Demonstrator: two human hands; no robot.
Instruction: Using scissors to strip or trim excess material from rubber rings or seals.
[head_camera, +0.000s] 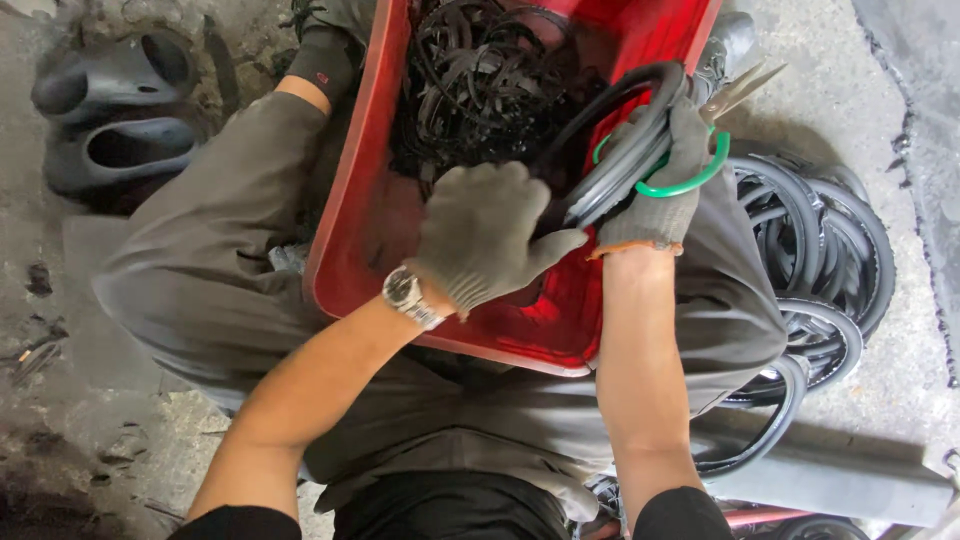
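A red plastic bin (352, 230) rests on my lap, holding a tangle of black rubber strips (470, 80). My left hand (485, 230), in a grey knit glove with a wristwatch on the wrist, lies palm down over the bin beside a bundle of black rubber rings (620, 130). My right hand (660, 190), also gloved, grips that bundle at the bin's right edge together with scissors with green handles (690, 180), whose blades point up and right.
A pile of black rubber rings (820, 260) lies on the concrete floor to my right. Two dark moulded slippers (110, 110) sit at the upper left. A grey beam (850, 490) runs along the lower right.
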